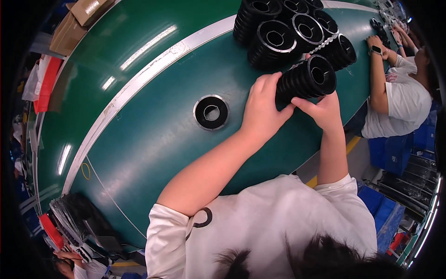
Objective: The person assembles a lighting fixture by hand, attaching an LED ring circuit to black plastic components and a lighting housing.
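Between my two hands is a stack of black rings [297, 83], tilted on its side with its round open end turned to the right. My left hand [264, 104] presses against its left side and underside, thumb below. My right hand [324, 109] grips it from below at the right, with the thumb along the bottom and most fingers hidden behind the stack. A single black ring [200, 114] with a silvery rim and open centre lies flat on the green table [162, 153], left of my left hand. Beyond the held stack stand several more stacks of the same black rings [260, 53].
A pale raised strip [139, 83] curves along the table. Cardboard boxes [68, 32] are at the far left, and black bagged material [83, 218] sits at the lower left. Another person [399, 100] works at the right, near blue bins [392, 153]. A yellow loop [86, 171] lies on the table.
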`<move>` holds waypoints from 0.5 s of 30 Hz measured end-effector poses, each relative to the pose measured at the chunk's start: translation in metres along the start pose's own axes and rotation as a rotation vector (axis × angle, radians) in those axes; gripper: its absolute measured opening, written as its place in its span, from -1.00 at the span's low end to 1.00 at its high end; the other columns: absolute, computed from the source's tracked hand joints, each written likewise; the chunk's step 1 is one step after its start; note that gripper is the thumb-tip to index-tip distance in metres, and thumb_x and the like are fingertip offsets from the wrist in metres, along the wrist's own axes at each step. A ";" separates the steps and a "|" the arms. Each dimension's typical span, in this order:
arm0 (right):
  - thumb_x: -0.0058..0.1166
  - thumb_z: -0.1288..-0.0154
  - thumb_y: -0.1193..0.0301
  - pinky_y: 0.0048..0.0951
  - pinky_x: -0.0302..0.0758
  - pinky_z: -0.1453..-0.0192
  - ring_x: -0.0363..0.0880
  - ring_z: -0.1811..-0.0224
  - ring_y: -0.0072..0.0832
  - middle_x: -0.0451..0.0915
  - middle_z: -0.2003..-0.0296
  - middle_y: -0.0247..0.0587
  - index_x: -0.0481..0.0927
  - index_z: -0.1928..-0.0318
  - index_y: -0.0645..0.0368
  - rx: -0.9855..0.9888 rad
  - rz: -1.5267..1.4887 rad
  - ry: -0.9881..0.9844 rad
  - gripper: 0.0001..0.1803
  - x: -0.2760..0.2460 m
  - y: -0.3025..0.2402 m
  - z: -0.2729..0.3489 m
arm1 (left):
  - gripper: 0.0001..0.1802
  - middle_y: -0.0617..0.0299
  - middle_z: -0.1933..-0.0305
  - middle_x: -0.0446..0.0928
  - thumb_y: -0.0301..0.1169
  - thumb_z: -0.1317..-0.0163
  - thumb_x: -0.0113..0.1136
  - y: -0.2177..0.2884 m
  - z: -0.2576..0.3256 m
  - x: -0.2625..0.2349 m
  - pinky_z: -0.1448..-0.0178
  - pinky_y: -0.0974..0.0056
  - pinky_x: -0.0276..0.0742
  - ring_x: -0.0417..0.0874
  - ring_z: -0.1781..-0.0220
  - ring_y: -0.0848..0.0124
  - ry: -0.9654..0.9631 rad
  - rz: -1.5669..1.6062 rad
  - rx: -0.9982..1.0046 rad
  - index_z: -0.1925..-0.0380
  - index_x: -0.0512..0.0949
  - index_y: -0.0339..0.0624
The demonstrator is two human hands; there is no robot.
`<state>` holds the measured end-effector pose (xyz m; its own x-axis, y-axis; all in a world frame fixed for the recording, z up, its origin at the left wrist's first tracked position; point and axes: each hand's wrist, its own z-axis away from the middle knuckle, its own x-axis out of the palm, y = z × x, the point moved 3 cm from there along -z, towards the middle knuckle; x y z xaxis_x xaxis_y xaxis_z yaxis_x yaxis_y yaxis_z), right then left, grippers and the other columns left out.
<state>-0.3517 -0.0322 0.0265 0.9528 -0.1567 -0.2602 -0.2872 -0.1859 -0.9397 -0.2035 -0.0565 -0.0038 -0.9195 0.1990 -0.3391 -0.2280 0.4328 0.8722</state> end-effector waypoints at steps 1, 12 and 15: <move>0.39 0.20 0.48 -0.46 0.40 -0.04 0.49 0.07 -0.50 0.53 0.14 -0.27 0.42 0.03 0.23 -0.006 0.000 -0.013 -0.38 0.000 0.000 0.000 | -0.29 -0.03 0.01 0.35 -0.48 0.22 0.36 0.000 0.000 0.000 -0.08 0.12 0.40 0.41 -0.04 0.03 0.004 -0.007 0.006 -0.03 0.31 -0.32; 0.40 0.19 0.43 -0.44 0.39 -0.05 0.48 0.07 -0.48 0.53 0.14 -0.26 0.42 0.03 0.23 -0.024 0.008 -0.016 -0.38 0.004 0.001 -0.001 | -0.32 0.02 0.05 0.37 -0.50 0.26 0.37 -0.004 -0.001 -0.002 0.08 0.22 0.44 0.43 0.05 0.13 -0.002 -0.108 -0.036 0.02 0.37 -0.29; 0.41 0.20 0.40 -0.43 0.38 -0.07 0.47 0.05 -0.47 0.52 0.12 -0.24 0.39 -0.01 0.24 -0.007 0.030 -0.021 -0.32 0.007 0.003 0.001 | -0.36 0.08 0.09 0.40 -0.51 0.25 0.35 -0.006 -0.001 -0.003 0.22 0.31 0.50 0.47 0.13 0.23 0.002 -0.152 -0.022 0.03 0.41 -0.24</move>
<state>-0.3461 -0.0328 0.0214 0.9457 -0.1414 -0.2926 -0.3159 -0.1883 -0.9299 -0.1996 -0.0601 -0.0073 -0.8745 0.1314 -0.4668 -0.3712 0.4380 0.8187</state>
